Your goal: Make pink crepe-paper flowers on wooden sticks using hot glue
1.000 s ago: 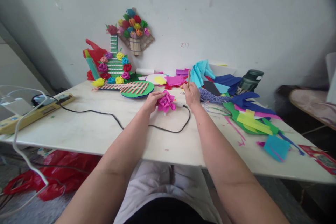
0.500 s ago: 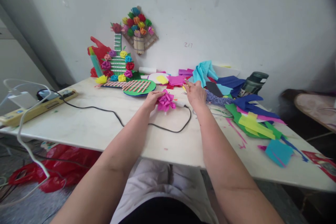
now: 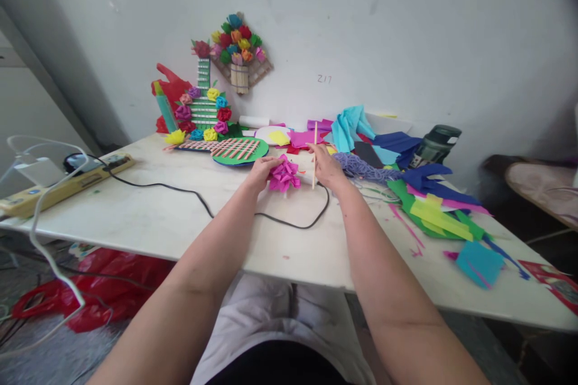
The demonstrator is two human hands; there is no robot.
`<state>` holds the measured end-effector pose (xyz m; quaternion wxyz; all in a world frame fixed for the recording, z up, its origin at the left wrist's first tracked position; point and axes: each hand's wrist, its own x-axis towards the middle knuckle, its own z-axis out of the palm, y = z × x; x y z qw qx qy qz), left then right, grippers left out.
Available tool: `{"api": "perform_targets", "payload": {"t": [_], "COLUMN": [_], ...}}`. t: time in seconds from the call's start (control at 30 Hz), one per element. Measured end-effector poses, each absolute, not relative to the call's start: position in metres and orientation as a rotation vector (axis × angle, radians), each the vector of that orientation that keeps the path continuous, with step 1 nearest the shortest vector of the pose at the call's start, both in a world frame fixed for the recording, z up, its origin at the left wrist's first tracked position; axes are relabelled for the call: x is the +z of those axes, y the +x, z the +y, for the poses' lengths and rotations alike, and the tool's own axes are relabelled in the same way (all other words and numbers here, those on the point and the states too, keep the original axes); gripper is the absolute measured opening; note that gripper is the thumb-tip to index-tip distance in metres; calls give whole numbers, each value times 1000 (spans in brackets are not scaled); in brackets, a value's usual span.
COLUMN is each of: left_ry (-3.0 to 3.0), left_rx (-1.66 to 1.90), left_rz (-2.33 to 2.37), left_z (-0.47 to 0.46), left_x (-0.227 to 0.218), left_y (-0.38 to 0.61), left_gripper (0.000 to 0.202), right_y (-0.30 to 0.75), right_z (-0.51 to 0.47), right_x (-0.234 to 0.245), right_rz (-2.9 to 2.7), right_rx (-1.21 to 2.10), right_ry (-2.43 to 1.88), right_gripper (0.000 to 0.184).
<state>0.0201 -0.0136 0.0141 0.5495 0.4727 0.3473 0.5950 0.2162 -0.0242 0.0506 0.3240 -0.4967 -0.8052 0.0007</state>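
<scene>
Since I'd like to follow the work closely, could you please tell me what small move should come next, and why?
Probably bring the thin stick over to the pink paper flower: the right hand holds the stick roughly upright, the left hand holds the flower by its side, and the two pieces look apart.

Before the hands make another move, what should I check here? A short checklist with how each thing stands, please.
1. Flower held: ok, the left hand grips the pink paper flower.
2. Stick held: ok, the right hand has the thin stick between its fingers.
3. Stick apart from flower: ok, a gap shows between them.
4. Cord out of the way: not ok, the black cord loops across the table near both hands.
5. Bottle away from the hands: ok, the green bottle is off to the right.
6. Stick ends clean: cannot tell, too small.
</scene>
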Motion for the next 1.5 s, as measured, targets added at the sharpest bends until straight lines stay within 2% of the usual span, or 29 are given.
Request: {"api": "perform_targets", "payload": {"t": [0.1,0.27,0.43,0.6,0.9,1.07,1.27,1.37,1.5], "left_ry": [1102,1068,1092,1170,1220,1216,1136,1121,1121], "left_rx": [1420,1402,1342,1255,1226,1154,1192,1171,1065], "left_rz": [804,794,793,827,807,812,703,624,579], "left_z": [-13,-15,-19,-20,-19,-19,-21,-23,-26], "left_x": [14,17,18,17,15,15,21,22,22], "left_y": [20,20,21,21,20,19,19,19,22], "left_gripper": [24,24,26,27,29,26,22,20,19], "right_y": [216,221,219,214,211,213,218,216,205], "right_z": [-20,-12,-14,-22,-22,-18,-17,-19,-21], "right_x": [49,48,49,51,49,45,51,51,47], "right_rz": [-2150,-1984,-1985,-2051,-2032,-1790,-1201,-1127,-1152], "right_rx": [122,160,191,229,405,671,1066,1229,1289], "right_ry": [-1213,-1132,-1168,-1247,-1175,-1027,-1008,-892,-749], "right_gripper": [61,36,40,30,25,18,9,11,15]}}
